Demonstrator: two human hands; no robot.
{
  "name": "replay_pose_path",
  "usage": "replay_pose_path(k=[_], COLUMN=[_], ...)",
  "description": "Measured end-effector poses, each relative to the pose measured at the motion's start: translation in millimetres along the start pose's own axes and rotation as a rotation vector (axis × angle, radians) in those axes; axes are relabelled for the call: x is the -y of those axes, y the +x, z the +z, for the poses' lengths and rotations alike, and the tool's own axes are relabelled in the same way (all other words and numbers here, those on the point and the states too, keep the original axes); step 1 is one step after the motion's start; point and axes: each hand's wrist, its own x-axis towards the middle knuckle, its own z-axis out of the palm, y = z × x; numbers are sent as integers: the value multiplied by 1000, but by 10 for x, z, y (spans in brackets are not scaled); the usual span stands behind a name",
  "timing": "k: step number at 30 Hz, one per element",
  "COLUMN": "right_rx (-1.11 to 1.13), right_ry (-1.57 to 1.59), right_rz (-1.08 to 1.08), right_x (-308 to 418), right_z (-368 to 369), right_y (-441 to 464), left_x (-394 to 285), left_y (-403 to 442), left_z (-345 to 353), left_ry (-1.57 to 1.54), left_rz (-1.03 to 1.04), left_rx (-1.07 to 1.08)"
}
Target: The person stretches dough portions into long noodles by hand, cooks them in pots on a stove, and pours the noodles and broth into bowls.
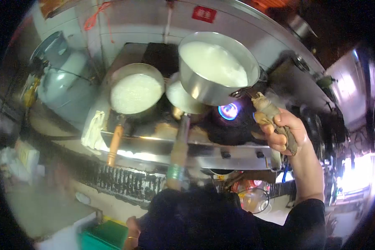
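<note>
The saucepan point(204, 92) sits at upper centre of the frame, wide and metal, with white liquid point(214, 64) inside, and I have it by its handle. My right hand point(286, 127), right of centre, has its fingers curled tight around a brownish cloth point(268, 109) wrapped over that handle. The saucepan overlaps a middle pan point(185, 129) in my view; I cannot tell whether the two touch. Just below and to the right of the saucepan a blue-violet flame point(228, 111) burns on the stove point(200, 155). Left of centre, a smaller pan point(133, 70) also holds something white, its wooden handle point(116, 143) pointing down the frame, with a pale cloth-like item point(95, 131) near it on the stove's edge. At the lower left my left hand point(132, 228) shows only partly, beside a green box point(104, 236); I cannot tell how its fingers are set.
</note>
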Motion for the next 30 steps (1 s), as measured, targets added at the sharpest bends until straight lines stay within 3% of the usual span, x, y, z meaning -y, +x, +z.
replay_pose_path(k=[1, 4, 7, 9, 12, 14, 16, 20, 23, 26, 30], right_rx=[-6, -66, -157, -220, -298, -350, -390, -444, -486, -492, -563], right_ry=[29, 59, 24, 12, -63, -82, -84, -88, -106, -101, -126], right_rz=[-4, -65, -115, -143, -152, -142, -129, -92, -69, -17, -31], right_x=[5, 11, 73, 88, 150, 196, 236, 279, 328, 378, 411], right_z=[-138, -463, -792, -1052, -1321, -1552, -1739, -2172, -2344, -2517, -2600], right_y=[-114, -498, -911, -1179, -1502, -1719, -1882, -2153, -2280, -2330, -2311], left_x=[123, 130, -355, -1003, -2460, -3824, -4421, -5743, -6454, -6810, -6880], left_y=[65, 244, 375, 518, 772, 608, 695, 589, 591, 565, 585], left_z=[227, 496, 650, 547, 31, -1242, -1296, -1604, -1647, -1707, -1463], left_ry=[-39, -16, -807, -957, -912, -1331, -1451, -1712, -1916, -1812, -1733], left_rz=[114, 94, -204, -203, 100, -76, 71, 0, -55, -179, -237], left_rx=[-172, -5, 24, -36, -203, 359, 679, 1114, 1555, 1643, 1597])
